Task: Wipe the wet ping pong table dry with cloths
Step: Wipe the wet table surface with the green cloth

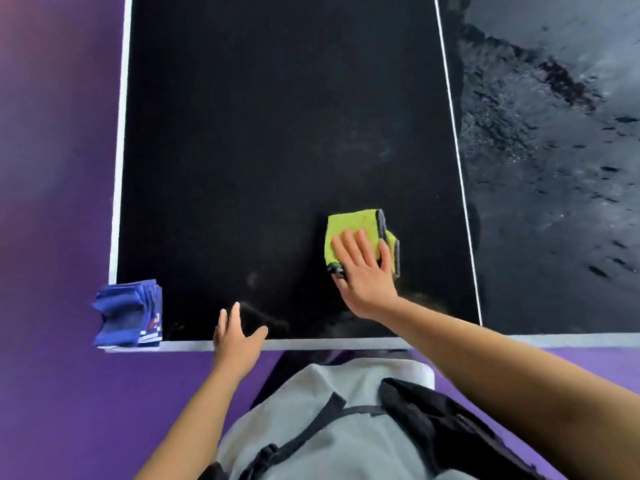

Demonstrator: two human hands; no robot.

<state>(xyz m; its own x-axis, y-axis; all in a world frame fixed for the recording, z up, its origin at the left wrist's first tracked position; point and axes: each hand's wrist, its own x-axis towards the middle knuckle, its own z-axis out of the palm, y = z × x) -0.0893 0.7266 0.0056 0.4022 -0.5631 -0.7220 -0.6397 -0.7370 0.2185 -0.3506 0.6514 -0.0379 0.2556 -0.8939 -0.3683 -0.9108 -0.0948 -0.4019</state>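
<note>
The black ping pong table point(263, 140) fills the view, edged with white lines. A folded yellow-green cloth point(353, 226) with dark trim lies on the near half, right of centre. My right hand point(363, 271) presses flat on the cloth, fingers spread over it. At the table's near edge rests my left hand point(237, 337), fingers apart and holding nothing. Right of the white centre line point(457, 161) the surface point(554, 140) is covered with shiny water. Left of that line the surface looks dark and matte, with faint smears near my hands.
A stack of folded blue cloths point(130, 313) sits on the table's near left corner, overhanging the edge. Purple floor point(55, 202) lies left of and below the table. My grey top and a black strap fill the bottom of the view.
</note>
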